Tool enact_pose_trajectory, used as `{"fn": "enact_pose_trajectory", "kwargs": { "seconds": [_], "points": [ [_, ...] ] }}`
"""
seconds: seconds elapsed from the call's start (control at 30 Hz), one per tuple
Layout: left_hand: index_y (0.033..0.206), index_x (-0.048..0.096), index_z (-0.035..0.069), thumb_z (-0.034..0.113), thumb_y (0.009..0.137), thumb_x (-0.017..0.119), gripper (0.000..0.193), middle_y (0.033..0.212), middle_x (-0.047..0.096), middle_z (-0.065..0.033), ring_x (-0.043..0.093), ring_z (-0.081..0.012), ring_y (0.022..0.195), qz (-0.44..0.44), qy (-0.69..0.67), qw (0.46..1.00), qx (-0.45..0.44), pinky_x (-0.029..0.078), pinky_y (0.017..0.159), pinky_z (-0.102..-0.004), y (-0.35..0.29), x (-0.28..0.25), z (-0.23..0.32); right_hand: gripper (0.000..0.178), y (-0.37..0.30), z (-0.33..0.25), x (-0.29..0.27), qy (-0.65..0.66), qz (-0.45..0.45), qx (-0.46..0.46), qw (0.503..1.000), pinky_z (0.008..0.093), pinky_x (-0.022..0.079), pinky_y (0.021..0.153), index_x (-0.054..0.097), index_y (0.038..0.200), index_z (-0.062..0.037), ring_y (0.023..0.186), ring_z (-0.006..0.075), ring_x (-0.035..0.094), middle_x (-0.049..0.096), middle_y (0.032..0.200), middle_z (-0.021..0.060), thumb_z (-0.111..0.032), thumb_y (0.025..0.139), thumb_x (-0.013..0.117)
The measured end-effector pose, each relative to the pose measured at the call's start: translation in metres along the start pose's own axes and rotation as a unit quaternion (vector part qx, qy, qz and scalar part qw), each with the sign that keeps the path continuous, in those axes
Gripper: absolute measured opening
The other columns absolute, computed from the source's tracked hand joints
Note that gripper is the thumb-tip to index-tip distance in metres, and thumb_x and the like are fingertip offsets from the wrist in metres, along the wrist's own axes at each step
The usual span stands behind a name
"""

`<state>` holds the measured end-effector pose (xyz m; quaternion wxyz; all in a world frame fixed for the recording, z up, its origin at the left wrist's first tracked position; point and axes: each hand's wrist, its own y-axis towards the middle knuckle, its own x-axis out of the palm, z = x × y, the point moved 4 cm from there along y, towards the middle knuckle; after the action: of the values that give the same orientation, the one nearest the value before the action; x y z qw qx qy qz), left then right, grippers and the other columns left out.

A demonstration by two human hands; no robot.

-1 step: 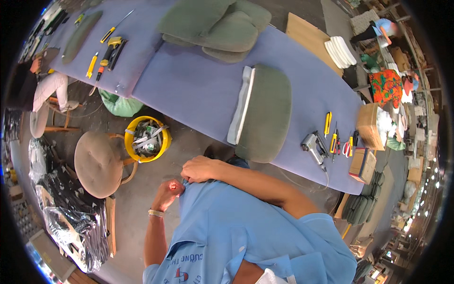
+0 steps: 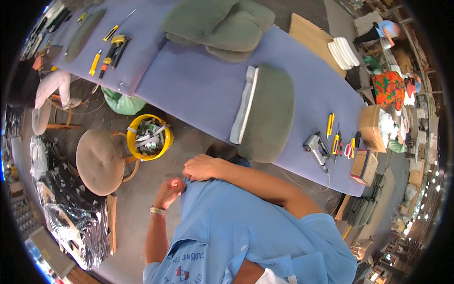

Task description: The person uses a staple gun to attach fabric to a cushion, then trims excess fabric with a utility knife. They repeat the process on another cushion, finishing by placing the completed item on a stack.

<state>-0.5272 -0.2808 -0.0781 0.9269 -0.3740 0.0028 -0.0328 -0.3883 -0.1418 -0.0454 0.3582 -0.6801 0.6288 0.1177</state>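
Observation:
Both hands meet in front of me at the lower edge of my light blue shirt (image 2: pixel 213 208). My right hand (image 2: pixel 200 168) is closed on the shirt's edge, its fingers curled under and partly hidden. Beside it on the left, my left hand (image 2: pixel 169 192), with a metal-banded watch (image 2: pixel 157 211) on the wrist, is closed with its fingertips against the same cloth. On the table (image 2: pixel 189 90) ahead lies a grey-green upholstered cushion panel (image 2: pixel 269 113), with a pale blue-and-white strip (image 2: pixel 245 105) along its left side. Neither hand touches the panel.
Right of the panel lie a staple gun (image 2: pixel 317 149), yellow cutter (image 2: pixel 330 125), scissors (image 2: pixel 349 150) and small boxes (image 2: pixel 364 166). More cushions (image 2: pixel 213 28) are stacked at the back. A yellow bucket of scraps (image 2: pixel 169 142) and round stool (image 2: pixel 99 163) stand left. Co-workers are at far left and far right.
The whole scene has shifted slightly to the right in view. Both hands stay closed at the shirt's edge.

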Motion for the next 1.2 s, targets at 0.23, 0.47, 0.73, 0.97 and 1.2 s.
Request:
{"fn": "enact_pose_trajectory", "kwargs": {
  "seconds": [0.23, 0.47, 0.73, 0.97, 1.2],
  "points": [
    [0.089, 0.069, 0.001, 0.010, 0.091, 0.071, 0.010, 0.078, 0.070, -0.0031, 0.062, -0.0097, 0.072, 0.043, 0.142, 0.987, 0.067, 0.051, 0.065, -0.0299, 0.016, -0.003, 0.023, 0.021, 0.010, 0.016, -0.010, 0.024, -0.067, -0.003, 0.997, 0.0490, 0.054, 0.086, 0.072, 0.107, -0.0121, 0.108, 0.0336, 0.067, 0.070, 0.108, 0.0105, -0.026, 0.092, 0.067],
    [0.084, 0.070, 0.002, 0.012, 0.089, 0.074, 0.012, 0.076, 0.070, -0.0043, 0.063, -0.0101, 0.071, 0.014, 0.161, 0.986, 0.047, 0.052, 0.065, -0.0294, 0.019, -0.002, 0.018, 0.022, 0.014, 0.016, -0.006, 0.033, -0.060, -0.054, 0.996, 0.0492, 0.055, 0.084, 0.077, 0.106, -0.0163, 0.104, 0.0338, 0.069, 0.072, 0.105, 0.0118, -0.027, 0.089, 0.070],
    [0.084, 0.067, 0.001, 0.010, 0.088, 0.073, 0.012, 0.075, 0.069, -0.0050, 0.061, -0.0107, 0.069, 0.041, 0.192, 0.979, 0.058, 0.051, 0.063, -0.0299, 0.027, -0.001, 0.014, 0.020, 0.009, 0.022, 0.004, 0.051, -0.011, -0.008, 0.999, 0.0485, 0.054, 0.082, 0.076, 0.105, -0.0157, 0.099, 0.0348, 0.069, 0.071, 0.102, 0.0106, -0.028, 0.089, 0.071],
    [0.090, 0.067, 0.000, 0.010, 0.089, 0.071, 0.011, 0.075, 0.069, -0.0079, 0.059, -0.0128, 0.068, 0.017, 0.261, 0.963, 0.068, 0.051, 0.063, -0.0323, 0.015, 0.005, 0.035, 0.020, -0.001, 0.013, 0.007, 0.100, -0.015, -0.071, 0.992, 0.0492, 0.054, 0.081, 0.078, 0.103, -0.0183, 0.100, 0.0344, 0.069, 0.074, 0.099, 0.0110, -0.026, 0.085, 0.075],
    [0.085, 0.067, 0.000, 0.013, 0.088, 0.074, 0.015, 0.073, 0.068, -0.0077, 0.061, -0.0131, 0.068, 0.041, 0.217, 0.973, 0.071, 0.051, 0.062, -0.0321, 0.023, 0.029, 0.002, 0.024, -0.023, 0.012, 0.025, 0.090, -0.002, -0.062, 0.994, 0.0489, 0.055, 0.080, 0.077, 0.101, -0.0136, 0.097, 0.0348, 0.070, 0.075, 0.101, 0.0116, -0.031, 0.083, 0.077]
  ]
}}
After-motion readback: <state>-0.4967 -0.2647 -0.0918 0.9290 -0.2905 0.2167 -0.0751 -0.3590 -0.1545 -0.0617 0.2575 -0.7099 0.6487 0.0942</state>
